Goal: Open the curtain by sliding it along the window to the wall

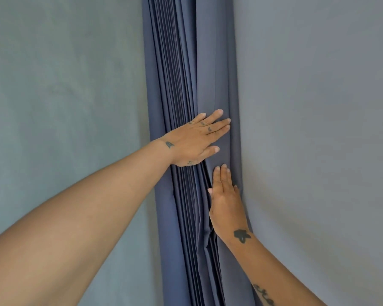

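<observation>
A blue-grey curtain [186, 62] hangs bunched into many tight vertical pleats in the room's corner, running from top to bottom of the view. My left hand [195, 140] lies flat on the outer fold, fingers stretched toward the right wall. Just below it, my right hand [227, 202] presses flat on the same fold, fingers pointing up, its edge against the right wall. Neither hand grips the cloth; both rest on it with fingers straight. No window shows in this view.
A pale grey-green wall [64, 107] fills the left side. A grey wall [318, 129] fills the right side and meets the curtain at the corner. Both of my forearms reach in from the bottom edge.
</observation>
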### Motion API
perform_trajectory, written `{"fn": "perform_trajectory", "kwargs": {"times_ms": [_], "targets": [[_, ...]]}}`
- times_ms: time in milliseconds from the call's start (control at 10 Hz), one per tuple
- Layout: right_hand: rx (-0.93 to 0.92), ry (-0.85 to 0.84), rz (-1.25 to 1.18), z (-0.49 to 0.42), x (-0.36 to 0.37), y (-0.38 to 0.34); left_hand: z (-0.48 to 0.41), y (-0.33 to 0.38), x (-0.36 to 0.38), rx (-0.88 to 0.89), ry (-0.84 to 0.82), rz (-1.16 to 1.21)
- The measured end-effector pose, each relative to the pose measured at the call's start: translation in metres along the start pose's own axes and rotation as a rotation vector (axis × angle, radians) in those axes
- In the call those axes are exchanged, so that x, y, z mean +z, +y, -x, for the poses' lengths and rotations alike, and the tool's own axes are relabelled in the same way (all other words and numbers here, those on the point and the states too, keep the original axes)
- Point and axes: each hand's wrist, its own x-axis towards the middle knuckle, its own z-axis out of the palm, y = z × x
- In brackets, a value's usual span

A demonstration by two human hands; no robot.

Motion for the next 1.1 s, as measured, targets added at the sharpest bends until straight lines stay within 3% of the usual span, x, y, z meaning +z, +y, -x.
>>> {"fn": "perform_trajectory", "kwargs": {"times_ms": [300,600,800,1000,1100], "targets": [[0.023,-0.042,-0.037,0.006,-0.017,-0.002,-0.001,0.014,-0.013,-0.027,-0.039,-0.024],[-0.020,-0.193,0.077,0.031,-0.098,-0.024,0.015,0.038,-0.056,-0.054,-0.101,-0.077],[-0.059,-0.237,-0.077,0.072,-0.204,-0.045,0.031,0.081,-0.087,-0.069,-0.057,-0.165],[-0.119,0.033,-0.522,0.104,-0.345,-0.127,0.061,0.181,-0.073,0.032,0.018,-0.126],[-0.155,-0.079,-0.407,0.079,-0.420,-0.129,0.108,0.262,-0.055,0.199,0.088,0.011]]}}
